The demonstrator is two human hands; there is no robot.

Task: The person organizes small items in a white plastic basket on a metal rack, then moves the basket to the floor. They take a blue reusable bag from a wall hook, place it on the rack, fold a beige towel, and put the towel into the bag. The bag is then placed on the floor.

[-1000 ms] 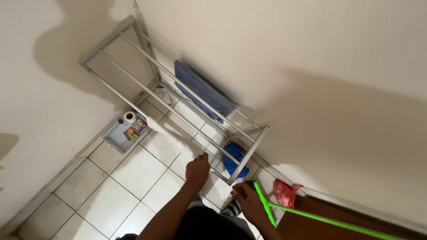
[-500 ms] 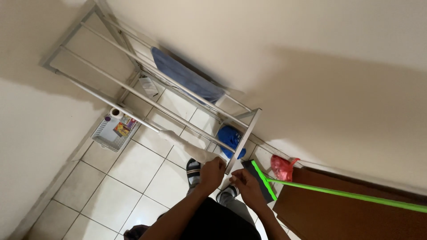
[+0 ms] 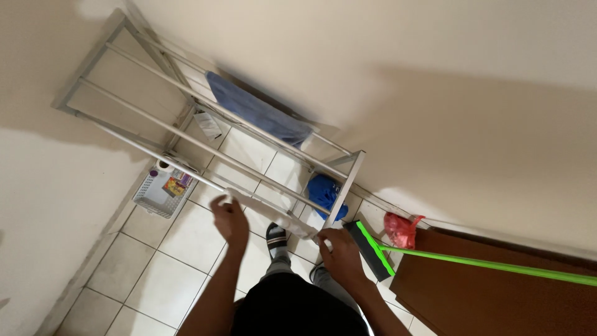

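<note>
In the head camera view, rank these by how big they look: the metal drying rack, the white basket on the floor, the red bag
1. metal drying rack, largest by far.
2. white basket.
3. red bag, smallest.

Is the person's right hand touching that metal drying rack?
Touching. The head view shows the right hand gripping the white cloth at the near corner of the drying rack, with no gap visible.

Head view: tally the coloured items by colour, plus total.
Blue: 2, towel on the rack, bundle on the floor
Green: 1, broom
Red: 1, bag
White: 1, cloth between left hand and right hand
Total: 5
</note>
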